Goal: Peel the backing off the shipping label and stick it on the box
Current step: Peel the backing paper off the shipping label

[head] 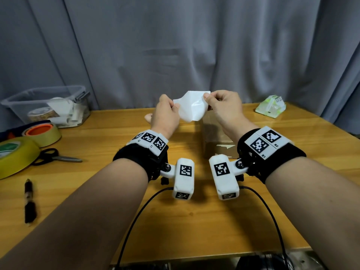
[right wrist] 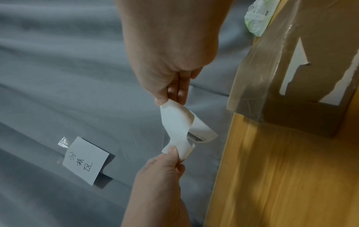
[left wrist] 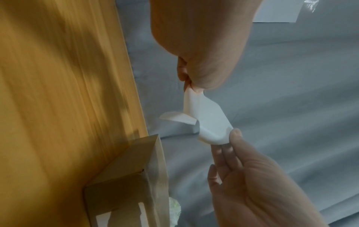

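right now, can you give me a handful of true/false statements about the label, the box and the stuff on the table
1. Both hands hold the label up off the table. True: the left hand and the right hand each pinch an end of the shipping label.
2. The label is already stuck flat on the box. False: it is curled in the air above the cardboard box.
3. The scissors lie to the left of the box. True: the scissors lie by the yellow tape roll.
4. The clear plastic bin sits at the table's right rear corner. False: the clear plastic bin is at the left rear.
5. A black pen lies on the table at the left. True: the black pen lies near the front left.
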Demonstrator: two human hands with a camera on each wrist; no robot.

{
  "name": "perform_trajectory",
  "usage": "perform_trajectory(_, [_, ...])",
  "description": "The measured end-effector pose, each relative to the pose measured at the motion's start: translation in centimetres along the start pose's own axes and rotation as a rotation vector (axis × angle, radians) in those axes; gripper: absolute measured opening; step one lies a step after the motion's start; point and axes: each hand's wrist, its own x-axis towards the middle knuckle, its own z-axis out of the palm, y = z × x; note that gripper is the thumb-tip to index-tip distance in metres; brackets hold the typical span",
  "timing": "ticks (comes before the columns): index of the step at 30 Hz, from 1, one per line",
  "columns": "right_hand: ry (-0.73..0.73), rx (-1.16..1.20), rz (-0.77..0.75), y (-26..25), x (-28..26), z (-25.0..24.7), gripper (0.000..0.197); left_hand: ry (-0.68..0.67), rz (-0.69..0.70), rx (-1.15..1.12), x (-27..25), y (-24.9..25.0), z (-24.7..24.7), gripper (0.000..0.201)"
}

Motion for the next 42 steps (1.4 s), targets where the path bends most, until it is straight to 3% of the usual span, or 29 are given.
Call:
perform_trajectory(6, [0.002, 0.004, -0.032, 0.2, 0.2, -0.6, 0.024, 0.034, 0.0, -0.089, -0.6, -0.3, -0.3, 0.008])
perform_trajectory(12, [0.034, -0.013, -0.054, 0.1, 0.6, -0.8, 0.034, -0.072, -0.043, -0.695, -0.8, 0.4, 0.1, 0.025])
perform_trajectory(15, [0.026, -0.001, -0.069, 0.0, 0.6, -0.9, 0.032, -0.192, -0.016, -0.787, -1.2, 1.2, -0.6, 0.021])
perform_trajectory(17, [0.008, 0.037, -0.06, 0.1, 0.4, -1.0, 0.028, -0.282, -0.009, -0.781, -1.3, 1.4, -0.7, 0.027])
perform_trajectory(19, [-0.003, 0.086, -0.036, 0.1, 0.1, -0.9, 0.029, -0.302, -0.002, -0.711, -1.4, 1.5, -0.8, 0.02])
perform_trajectory(25, [-0.105, 0.387, 0.129, -0.5, -1.0, -0.1, 0.023, -0.19, -0.041, -0.713, -1.1, 0.8, -0.2, 0.014])
perform_trajectory(29, [-0.153, 0.492, 0.22, -0.9, -1.7, 0.6, 0.03, -0.125, -0.022, -0.727, -1.1, 0.3, 0.3, 0.025])
perform_trajectory(31, [-0.163, 0.461, 0.194, -0.9, -1.9, 0.8, 0.039, -0.088, -0.03, -0.71, -1.0, 0.2, 0.4, 0.028])
perform_trajectory(34, [-0.199, 0.322, 0.066, -0.8, -2.2, 0.9, 0.024, -0.056, -0.051, -0.7, -1.0, 0.1, 0.6, 0.028])
perform_trajectory(37, [-0.223, 0.181, 0.032, -0.7, -2.3, 0.8, 0.043, -0.063, -0.03, -0.645, -0.9, -0.2, 0.9, 0.026])
perform_trajectory(42, [-0.189, 0.104, -0.005, -0.4, -1.8, 0.6, 0.044, -0.1, 0.04, -0.537, -0.6, -0.5, 1.0, 0.028])
